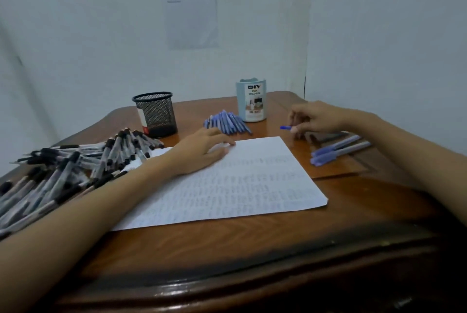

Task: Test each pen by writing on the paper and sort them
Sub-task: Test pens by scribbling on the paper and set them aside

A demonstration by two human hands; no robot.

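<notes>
A white sheet of paper (242, 181) covered in faint scribbles lies in the middle of the wooden table (227, 244). My left hand (202, 148) rests flat on the sheet's top left corner, fingers straight. To the right of the paper, my right hand (316, 118) pinches a small blue pen part (286, 127), which looks like a cap, just above the table. Two blue pens (338, 151) lie under my right forearm. A pile of blue pens (227, 123) lies behind the paper. Many black-capped pens (75, 166) are heaped at the left.
A black mesh pen cup (155, 114) stands at the back left, and a light blue "DIY" desk organizer (251, 101) at the back right. White walls close in behind and to the right. A printed sheet (192, 9) hangs on the wall.
</notes>
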